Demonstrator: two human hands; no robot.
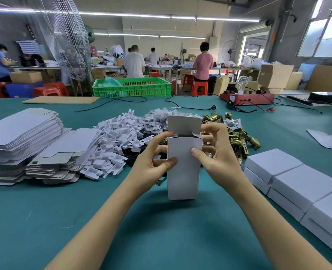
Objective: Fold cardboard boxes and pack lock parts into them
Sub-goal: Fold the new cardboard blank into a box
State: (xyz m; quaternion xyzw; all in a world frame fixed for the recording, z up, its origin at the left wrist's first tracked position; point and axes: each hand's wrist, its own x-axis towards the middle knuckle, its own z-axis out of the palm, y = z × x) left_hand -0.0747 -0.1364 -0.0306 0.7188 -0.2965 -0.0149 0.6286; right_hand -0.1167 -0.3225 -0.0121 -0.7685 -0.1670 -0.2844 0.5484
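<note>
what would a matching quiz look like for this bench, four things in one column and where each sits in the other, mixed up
Things:
1. open box
2. flat blanks
3. brass parts
4. closed boxes

Places:
A. stacked at the right edge of the table
B. held upright in both hands, top flap up
C. piled behind the right hand
D. stacked at the left of the table

Pairs: 1-B, 2-D, 3-C, 4-A

The left hand grips the open box on its left side, the right hand on its right.
</note>
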